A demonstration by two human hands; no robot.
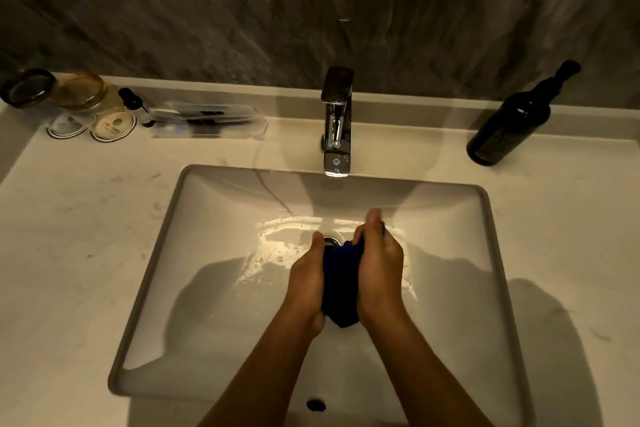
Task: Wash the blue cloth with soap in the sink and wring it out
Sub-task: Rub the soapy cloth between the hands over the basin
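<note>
Cloth: blue cloth (341, 282) sat bunched into a dark, thick wad between my palms, low over the middle of the sink (221, 204), just in front of the drain (330, 240).
Left hand: my left hand (306, 279) pressed against the cloth's left side, fingers pointing away from me; how far they curled round it I could not tell.
Right hand: my right hand (379, 262) pressed the other side, fingers wrapped over the top edge of the wad.
Progress: I judged I was mid-wash, rubbing or squeezing; no lather showed, so soaping could not be confirmed, and the wringing looked not yet finished.
Water: faucet (336, 121) showed no visible stream; wet sheen and droplets lay on the basin floor near the drain.
Soap: dark pump bottle (512, 121) stood far right on the table (79, 218), well apart from my hands.
Materials: glossy white rectangular basin, chrome faucet, pale matte table, soft soaked fabric.
</note>
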